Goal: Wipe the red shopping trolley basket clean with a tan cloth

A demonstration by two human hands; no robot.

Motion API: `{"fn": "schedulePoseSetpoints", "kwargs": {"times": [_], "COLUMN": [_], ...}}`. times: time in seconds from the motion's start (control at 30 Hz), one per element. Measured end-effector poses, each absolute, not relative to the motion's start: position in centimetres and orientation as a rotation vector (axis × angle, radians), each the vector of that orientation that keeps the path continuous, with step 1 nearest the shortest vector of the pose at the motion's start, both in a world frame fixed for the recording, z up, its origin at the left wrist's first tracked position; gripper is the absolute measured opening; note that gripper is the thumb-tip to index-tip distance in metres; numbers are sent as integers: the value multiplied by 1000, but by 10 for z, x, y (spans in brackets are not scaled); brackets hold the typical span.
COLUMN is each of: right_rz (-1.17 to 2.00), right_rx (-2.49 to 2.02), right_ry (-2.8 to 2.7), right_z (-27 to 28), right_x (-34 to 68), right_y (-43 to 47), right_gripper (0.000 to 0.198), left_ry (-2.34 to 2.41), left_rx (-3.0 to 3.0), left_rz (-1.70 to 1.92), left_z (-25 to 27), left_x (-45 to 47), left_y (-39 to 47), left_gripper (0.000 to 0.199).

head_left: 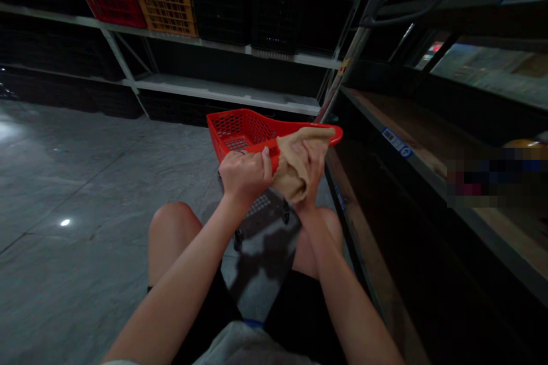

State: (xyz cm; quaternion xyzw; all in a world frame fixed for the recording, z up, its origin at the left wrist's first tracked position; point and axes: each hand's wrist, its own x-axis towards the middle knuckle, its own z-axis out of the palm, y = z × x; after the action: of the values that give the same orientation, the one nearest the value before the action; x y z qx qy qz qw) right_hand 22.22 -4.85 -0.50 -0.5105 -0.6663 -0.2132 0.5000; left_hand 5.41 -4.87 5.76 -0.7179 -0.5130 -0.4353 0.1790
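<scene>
Just past the person's knees, at 12 o'clock, sits a red wheeled basket [246, 134], its long handle end [338, 134] swung toward 1 o'clock. Tan cloth [295, 171] hangs bunched over that handle stretch.

Grip check: left hand [244, 174] is curled closed round the near rim, thumb up. Right hand [314, 158] has a closed fistful of cloth against the handle; fingertips partly buried in folds, so can't tell how hard it presses.

Risks as I read them: casters [238, 239] under the thing, no brake visible. A firm push could roll or pivot it, and the left hand is the only obvious anchor. A loose flap could bunch under the palm and slip off the smooth plastic. Low light too; missed patches likely.

Edges: wooden shelf [391, 113] runs down the 1-to-3 side, its lower ledge [345, 188] close by the right forearm and knee. Handle tip points right at it; knuckles could clip wood on a wide stroke. Metal racking [231, 90] shuts off 12 beyond the basket.

Room: tiled floor [85, 199] spreads from 9 to 11. If the basket needs turning, I'd swing it that way.
</scene>
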Motion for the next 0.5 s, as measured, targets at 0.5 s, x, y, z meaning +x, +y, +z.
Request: {"fn": "schedulePoseSetpoints", "kwargs": {"times": [0.5], "right_rz": [-303], "right_rx": [-1084], "right_ry": [-1999], "right_z": [41], "right_x": [257], "right_y": [-23], "right_gripper": [43], "left_ry": [-1205], "left_rx": [-2499], "left_rz": [-1903], "left_z": [67], "left_x": [11], "left_y": [-14], "left_gripper": [64]}}
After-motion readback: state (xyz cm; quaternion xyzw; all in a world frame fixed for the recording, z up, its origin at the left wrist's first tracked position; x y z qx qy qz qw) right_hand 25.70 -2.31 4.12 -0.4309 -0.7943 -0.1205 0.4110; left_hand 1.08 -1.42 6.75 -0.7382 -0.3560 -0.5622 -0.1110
